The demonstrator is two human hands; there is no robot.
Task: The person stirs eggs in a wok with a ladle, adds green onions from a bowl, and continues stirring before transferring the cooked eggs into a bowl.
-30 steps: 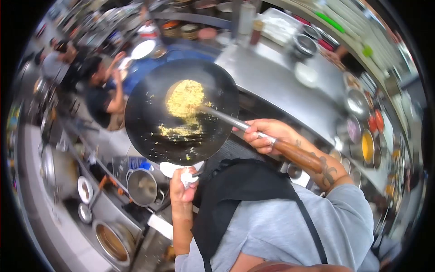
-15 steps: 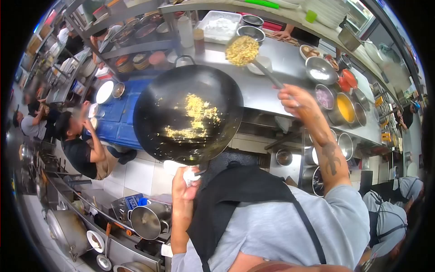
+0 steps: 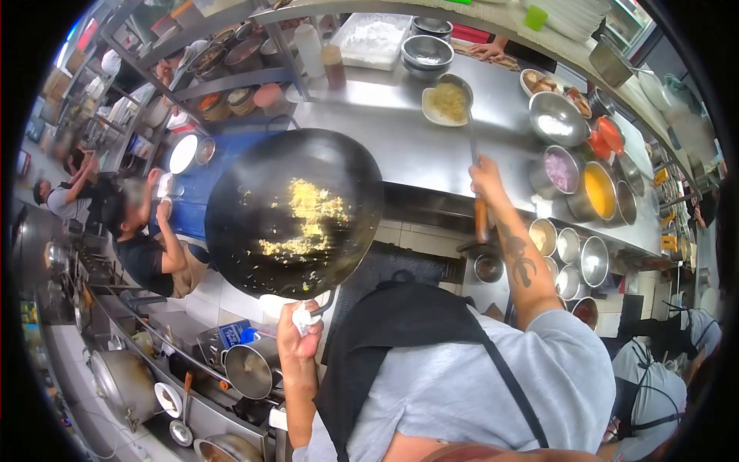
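Note:
My left hand (image 3: 296, 343) is closed round the handle of a large black wok (image 3: 246, 177), with a white cloth (image 3: 302, 317) between palm and handle. The wok leans away from me, egg-yellow fried rice (image 3: 314, 219) scattered over its inside. In my right hand (image 3: 485, 176) is a long ladle (image 3: 473, 137) with a wooden grip end. Its bowl is tipped at the far end of a small white plate (image 3: 436, 118) on the steel counter. Pale yellow fried rice (image 3: 449, 103) shows between the ladle and the plate.
Metal bowls hold chopped onion (image 3: 561, 170) and yellow liquid (image 3: 598, 192) at the counter's right. Behind the plate are stacked bowls (image 3: 427, 52) and a white tray (image 3: 372, 38). A blue surface (image 3: 188, 218) lies left of the wok. One person (image 3: 146, 246) works beyond it.
My right hand has brought the ladle, filled with fried rice, down and right onto the plate and tipped it. The wok in my left hand has shifted left and slightly down in view.

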